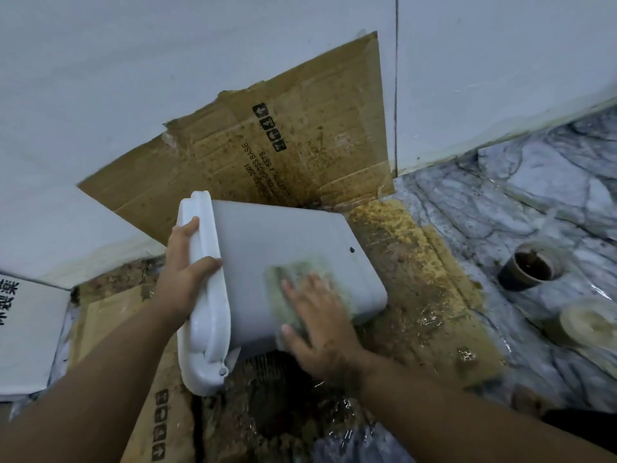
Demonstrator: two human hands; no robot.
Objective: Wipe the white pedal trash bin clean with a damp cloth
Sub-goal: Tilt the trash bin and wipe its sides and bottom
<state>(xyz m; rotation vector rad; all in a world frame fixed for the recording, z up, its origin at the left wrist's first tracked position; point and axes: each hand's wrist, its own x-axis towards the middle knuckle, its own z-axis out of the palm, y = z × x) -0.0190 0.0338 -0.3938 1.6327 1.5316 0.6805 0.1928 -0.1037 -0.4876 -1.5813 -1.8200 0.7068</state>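
Grimy cardboard (293, 152) lines the wall and floor of this corner, with grey marble floor (521, 202) to the right, and on that dirty patch we have the white bin (283, 248) tipped over onto its side, lid end toward us at the left. Our left hand (182, 275) grips the lid (203, 295), fingers curled over its rim, to hold the bin steady. Our right hand (320, 319) lies flat with fingers spread, pressing the greenish cloth (300, 279) against the upturned side wall, near its lower edge. To do this stroke well, we judge that we should keep the palm flat so the whole cloth bears on the plastic, work in overlapping passes from the lid end toward the base, and let the left hand brace against the push so the bin does not slide on the wet floor. A dark spot near the far edge wants a firmer rub. Turning the bin would bring the other walls up; the cloth looks soiled and may want rinsing. A dark cup (531, 267) and a pale lidded tub (587, 324) stand well apart on the right.
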